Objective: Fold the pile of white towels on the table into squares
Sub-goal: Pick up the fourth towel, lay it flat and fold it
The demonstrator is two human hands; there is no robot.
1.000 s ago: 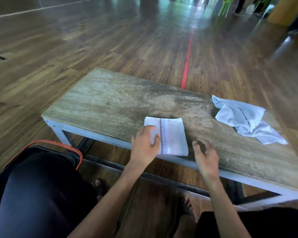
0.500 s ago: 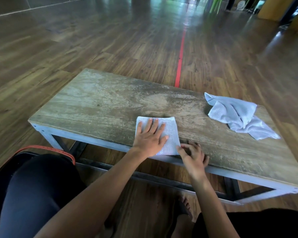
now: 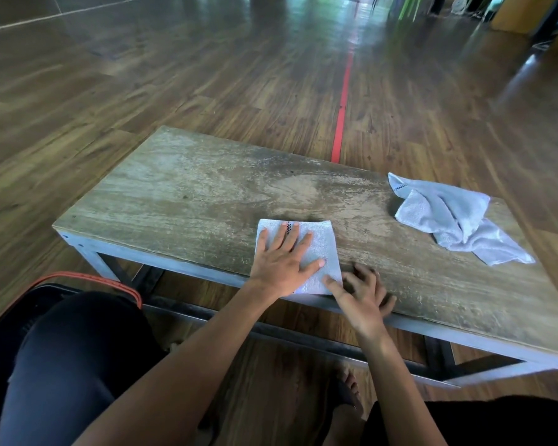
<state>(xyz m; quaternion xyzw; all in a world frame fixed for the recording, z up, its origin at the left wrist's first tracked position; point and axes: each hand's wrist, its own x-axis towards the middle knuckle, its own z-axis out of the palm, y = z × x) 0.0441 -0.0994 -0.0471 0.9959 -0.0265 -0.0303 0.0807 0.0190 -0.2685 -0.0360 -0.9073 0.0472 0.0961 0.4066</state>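
A small folded white towel [image 3: 324,249] with a black checked stripe lies near the front edge of the worn wooden table [image 3: 207,194]. My left hand [image 3: 282,262] presses flat on it with straight, spread fingers. My right hand [image 3: 363,296] rests on the table at the towel's near right corner, fingers spread, its thumb touching the towel's edge. A crumpled white towel [image 3: 451,220] lies unfolded at the table's right end, away from both hands.
The table has a grey metal frame [image 3: 181,267] and stands on a dark wood floor with a red line [image 3: 343,98]. A black bin with an orange rim [image 3: 87,280] sits at the lower left beside my knee.
My left hand slid from the towel's left edge onto its top and flattened out. My right hand came down to the table by the towel's near right corner.
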